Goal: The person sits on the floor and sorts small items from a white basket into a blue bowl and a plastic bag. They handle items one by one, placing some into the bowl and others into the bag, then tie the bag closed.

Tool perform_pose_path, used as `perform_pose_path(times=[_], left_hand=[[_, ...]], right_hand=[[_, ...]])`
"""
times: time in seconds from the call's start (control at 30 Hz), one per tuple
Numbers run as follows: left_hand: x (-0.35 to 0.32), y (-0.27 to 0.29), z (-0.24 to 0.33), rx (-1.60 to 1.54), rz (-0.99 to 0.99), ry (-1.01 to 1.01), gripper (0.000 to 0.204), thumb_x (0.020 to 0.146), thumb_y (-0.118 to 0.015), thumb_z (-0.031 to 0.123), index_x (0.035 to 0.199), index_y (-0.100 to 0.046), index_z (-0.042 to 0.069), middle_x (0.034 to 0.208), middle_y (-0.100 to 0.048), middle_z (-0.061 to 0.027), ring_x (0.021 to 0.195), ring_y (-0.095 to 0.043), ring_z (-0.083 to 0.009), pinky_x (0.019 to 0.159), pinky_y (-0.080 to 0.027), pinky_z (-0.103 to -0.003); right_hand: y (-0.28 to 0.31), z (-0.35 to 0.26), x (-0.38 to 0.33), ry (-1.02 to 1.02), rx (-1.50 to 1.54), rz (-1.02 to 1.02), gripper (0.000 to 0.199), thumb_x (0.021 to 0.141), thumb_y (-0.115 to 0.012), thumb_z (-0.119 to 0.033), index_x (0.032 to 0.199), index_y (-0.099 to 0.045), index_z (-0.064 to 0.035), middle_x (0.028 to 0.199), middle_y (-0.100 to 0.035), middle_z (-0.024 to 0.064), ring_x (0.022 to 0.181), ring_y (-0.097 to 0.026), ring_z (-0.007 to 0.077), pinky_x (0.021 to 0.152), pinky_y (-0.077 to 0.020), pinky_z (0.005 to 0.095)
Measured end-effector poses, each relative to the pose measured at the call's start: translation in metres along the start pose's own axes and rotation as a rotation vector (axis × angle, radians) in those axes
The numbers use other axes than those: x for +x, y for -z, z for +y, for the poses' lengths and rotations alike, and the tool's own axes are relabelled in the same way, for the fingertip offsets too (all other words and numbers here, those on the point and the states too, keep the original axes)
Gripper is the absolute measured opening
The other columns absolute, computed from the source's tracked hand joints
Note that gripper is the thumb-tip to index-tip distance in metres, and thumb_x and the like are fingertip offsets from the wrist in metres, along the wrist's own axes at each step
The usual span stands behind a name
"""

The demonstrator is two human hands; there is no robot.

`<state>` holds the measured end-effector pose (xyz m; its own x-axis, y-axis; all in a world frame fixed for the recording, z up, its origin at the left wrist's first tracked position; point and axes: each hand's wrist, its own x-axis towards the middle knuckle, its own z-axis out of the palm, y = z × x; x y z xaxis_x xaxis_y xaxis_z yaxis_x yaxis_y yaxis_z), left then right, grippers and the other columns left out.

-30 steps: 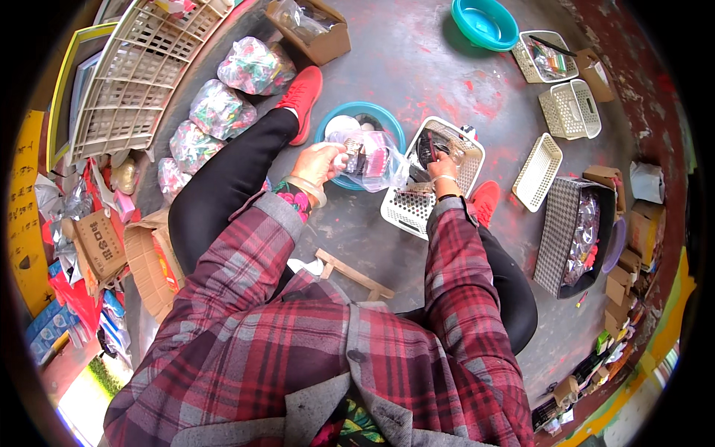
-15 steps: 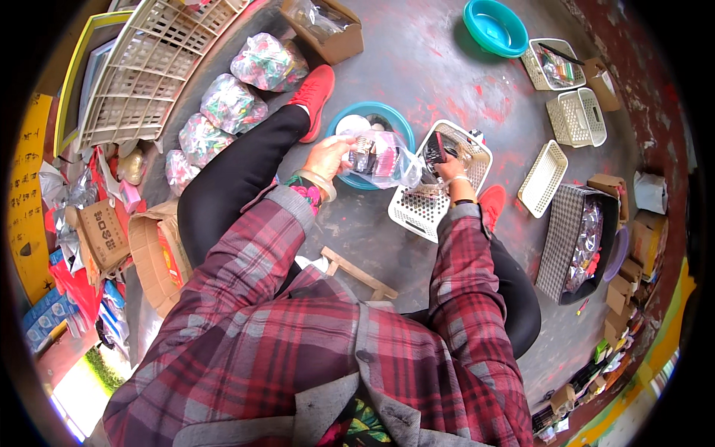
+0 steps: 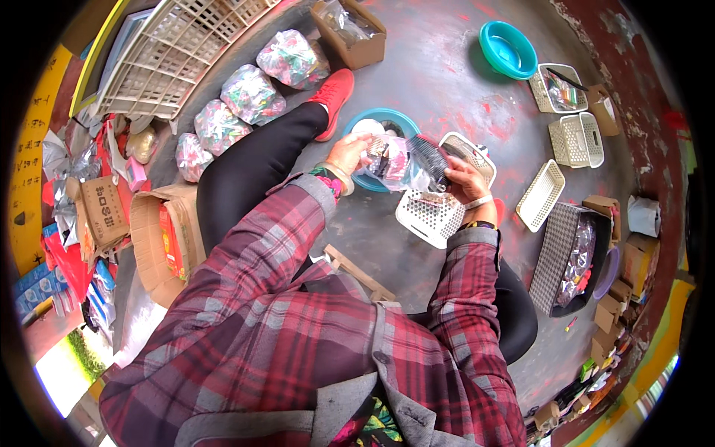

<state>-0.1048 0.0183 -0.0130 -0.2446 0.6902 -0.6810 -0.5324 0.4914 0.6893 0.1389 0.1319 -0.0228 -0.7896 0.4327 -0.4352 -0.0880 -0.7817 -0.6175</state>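
Note:
My left hand [image 3: 348, 153] is closed on the edge of a clear plastic bag [image 3: 387, 165], which has pink and dark small items inside. In my right hand [image 3: 468, 181] is a black, ridged, comb-like item [image 3: 429, 155], held at the bag's right-hand end; whether it is inside the mouth cannot be made out. Behind the bag stands a blue basin [image 3: 406, 124] with a white round thing in it. A cream perforated basket [image 3: 430, 217] sits below and partly behind my right hand, its contents mostly hidden.
Several filled clear bags [image 3: 249, 95] line the floor at the left, near a cardboard box [image 3: 365, 48]. Teal basins [image 3: 514, 46], cream baskets [image 3: 541, 195] and a checkered bin [image 3: 550, 261] stand to the right. A wooden stool piece [image 3: 359, 273] lies between my legs.
My right hand has lifted the black comb-like item from over the basket and brought it left to the bag. My left hand keeps hold of the bag. The whole view has shifted slightly.

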Motion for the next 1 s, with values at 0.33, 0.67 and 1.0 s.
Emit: perform_pose_path(times=[0.33,0.67,1.0], left_hand=[[0.0,0.001,-0.002,0.032,0.002,-0.051,0.027,0.079,-0.05,0.022,0.104,-0.054,0.012,0.097,-0.055,0.0013,0.068,-0.05,-0.0089,0.063,-0.038,-0.023],[-0.004,-0.004,0.004,0.036,0.038,-0.02,0.024,0.08,-0.048,0.016,0.102,-0.054,0.008,0.101,-0.055,-0.0013,0.071,-0.052,-0.0096,0.064,-0.04,-0.022],[-0.002,-0.001,0.003,0.019,0.111,0.01,0.022,0.077,-0.051,0.016,0.097,-0.057,0.008,0.092,-0.058,-0.0031,0.064,-0.053,-0.0129,0.061,-0.042,-0.024]], right_hand=[[-0.035,0.064,0.081,-0.28,0.038,0.259,0.026,0.082,-0.044,-0.006,0.107,-0.044,0.0017,0.096,-0.053,0.012,0.083,-0.055,0.0242,0.068,-0.0491,0.038],[-0.019,0.12,0.138,-0.203,-1.253,0.419,0.026,0.073,-0.053,-0.021,0.094,-0.055,-0.0056,0.093,-0.056,0.016,0.087,-0.055,0.0294,0.075,-0.0442,0.0374],[-0.061,0.074,0.085,0.597,-1.108,0.897,0.017,0.073,-0.05,-0.017,0.082,-0.061,-0.009,0.081,-0.059,0.0162,0.075,-0.057,0.0321,0.069,-0.0451,0.0374]])
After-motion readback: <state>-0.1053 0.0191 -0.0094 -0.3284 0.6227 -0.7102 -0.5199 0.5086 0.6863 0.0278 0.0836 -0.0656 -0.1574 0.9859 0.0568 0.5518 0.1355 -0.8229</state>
